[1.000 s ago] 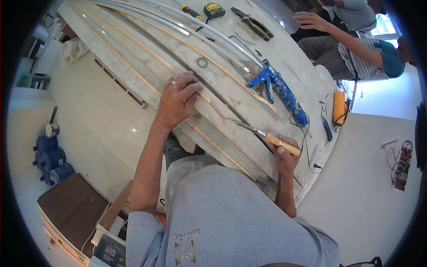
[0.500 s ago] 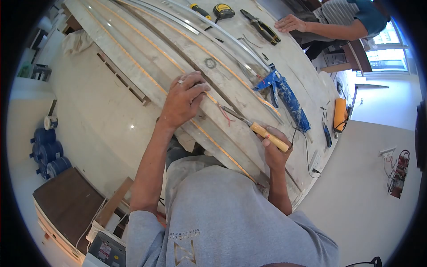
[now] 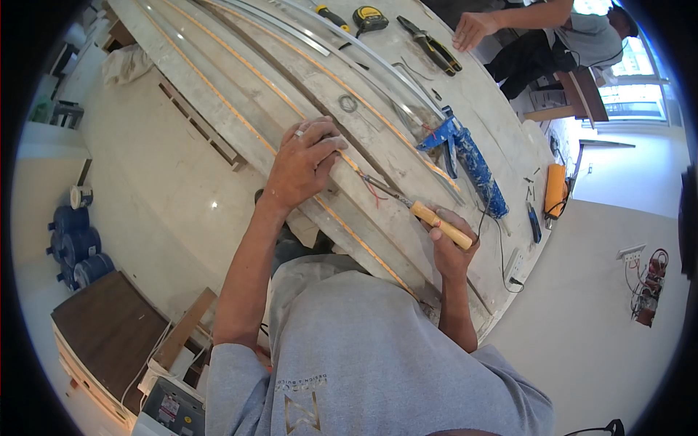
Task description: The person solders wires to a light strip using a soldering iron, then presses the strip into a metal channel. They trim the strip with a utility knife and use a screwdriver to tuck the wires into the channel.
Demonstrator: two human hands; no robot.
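Note:
My right hand (image 3: 455, 245) is wrapped round the wooden handle of a soldering iron (image 3: 442, 226). Its metal tip points left and meets the end of a yellowish LED strip (image 3: 350, 162). My left hand (image 3: 308, 158) presses that strip against the board with closed fingers, just left of the tip. A thin red wire (image 3: 375, 193) curls off beside the strip's end. More LED strips (image 3: 231, 107) run along the long pale boards on both sides of my left hand. Whether the tip touches the strip or the wire is too small to tell.
Beyond my hands lie a blue caulking gun (image 3: 476, 173), pliers (image 3: 430, 46), a tape measure (image 3: 370, 19), a screwdriver (image 3: 333, 17) and a wire coil (image 3: 347, 104). A power strip (image 3: 515, 264) sits at the right edge. A co-worker's hand (image 3: 475, 31) rests at the far edge.
My hands, the soldering iron and the strip hold nearly the same place. Across the table the co-worker's arm has shifted, and another seated person now shows behind it.

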